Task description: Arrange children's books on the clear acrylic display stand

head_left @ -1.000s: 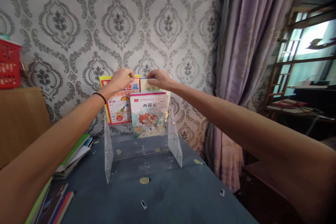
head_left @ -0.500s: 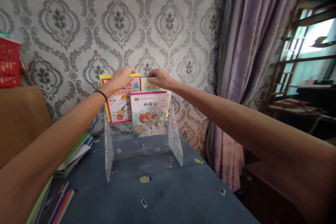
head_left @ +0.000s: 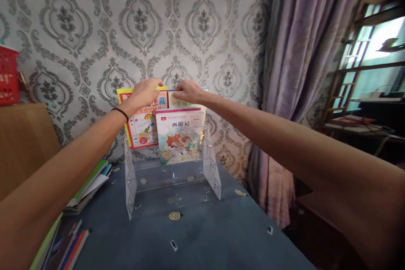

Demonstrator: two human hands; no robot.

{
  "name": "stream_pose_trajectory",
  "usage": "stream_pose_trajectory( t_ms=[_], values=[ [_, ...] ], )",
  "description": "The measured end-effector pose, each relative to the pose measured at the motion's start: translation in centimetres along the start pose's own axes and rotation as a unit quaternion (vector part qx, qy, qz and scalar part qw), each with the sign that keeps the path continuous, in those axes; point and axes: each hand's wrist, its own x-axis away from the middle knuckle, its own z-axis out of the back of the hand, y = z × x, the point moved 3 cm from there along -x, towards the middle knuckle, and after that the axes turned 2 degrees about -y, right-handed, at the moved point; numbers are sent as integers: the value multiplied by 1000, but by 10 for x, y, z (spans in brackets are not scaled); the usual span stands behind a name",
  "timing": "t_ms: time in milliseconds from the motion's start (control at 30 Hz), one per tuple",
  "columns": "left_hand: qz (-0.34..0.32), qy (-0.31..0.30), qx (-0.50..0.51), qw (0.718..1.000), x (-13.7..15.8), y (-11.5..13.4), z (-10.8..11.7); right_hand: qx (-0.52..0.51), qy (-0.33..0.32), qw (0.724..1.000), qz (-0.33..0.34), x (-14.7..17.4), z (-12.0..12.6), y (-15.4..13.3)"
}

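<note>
A clear stepped book rack (head_left: 212, 173) stands on the blue tablecloth against the wall. My left hand (head_left: 146, 91) grips the top edge of a red and yellow book (head_left: 142, 128) at the rack's back left. Beside it, my right hand (head_left: 190, 92) has its fingers bent over the top of a cream book (head_left: 187, 104) at the back right. One tier lower and nearer me, a white picture book (head_left: 179, 137) with a pink top edge leans upright and overlaps both back books. The fingertips behind the covers are hidden.
Stacked books (head_left: 90, 190) lie on the table's left side, with another pile (head_left: 65, 244) nearer me. A wooden cabinet (head_left: 25, 143) and a red basket (head_left: 8, 76) stand at far left. A purple curtain (head_left: 297, 71) hangs right of the table.
The view has shifted slightly. Both hands stay at the tops of the same two books, and the books and rack keep their places.
</note>
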Motion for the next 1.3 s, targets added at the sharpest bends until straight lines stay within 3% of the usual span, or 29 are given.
stream_pose_trajectory(
  t_ms=[367, 700, 1033, 1300],
  values=[
    [1, -13, 30, 999, -2, -1, 5, -18, -16, 1000, -1, 1, -2, 5],
    [29, -9, 62, 998, -7, -2, 6, -165, 9, 985, 48, -2, -1, 22],
    [-2, -31, 111, 993, -11, -6, 14, -175, 1, 982, 69, 0, -2, 11],
    [-16, -34, 145, 989, -14, -8, 15, -106, 27, 992, 70, 3, -3, 8]
  ],
)
